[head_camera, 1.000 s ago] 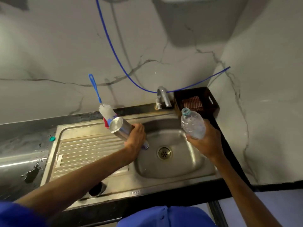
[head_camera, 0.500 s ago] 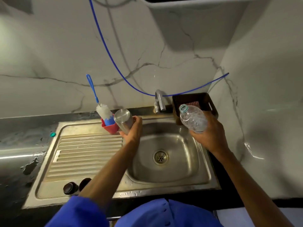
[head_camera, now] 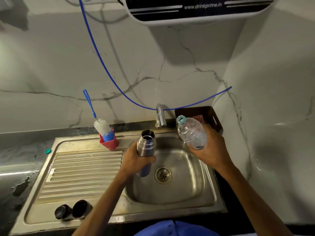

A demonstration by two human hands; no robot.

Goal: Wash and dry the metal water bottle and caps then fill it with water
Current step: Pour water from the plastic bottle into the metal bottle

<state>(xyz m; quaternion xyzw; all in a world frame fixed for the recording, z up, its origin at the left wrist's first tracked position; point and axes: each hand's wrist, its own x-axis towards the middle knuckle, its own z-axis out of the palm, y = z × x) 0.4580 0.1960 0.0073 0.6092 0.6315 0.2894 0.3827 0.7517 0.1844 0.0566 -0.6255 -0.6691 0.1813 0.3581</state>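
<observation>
Over the sink point(head_camera: 172, 200), the left hand point(head_camera: 136, 159) grips an upright, open-mouthed metal bottle point(head_camera: 146, 147); the right hand point(head_camera: 210, 150) grips a tilted plastic bottle point(head_camera: 190, 132) beside it.

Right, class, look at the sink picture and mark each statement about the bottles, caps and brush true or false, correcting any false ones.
1. The left hand holds the metal bottle with its mouth open. True.
2. The plastic bottle in the right hand has its cap screwed on. False: its neck is uncapped.
3. Two dark caps lie on the drainboard near its front edge. True.
4. The bottle brush lies flat in the sink basin. False: it stands in a red cup behind the drainboard.
5. Water runs from the tap. False: no stream shows.
</observation>
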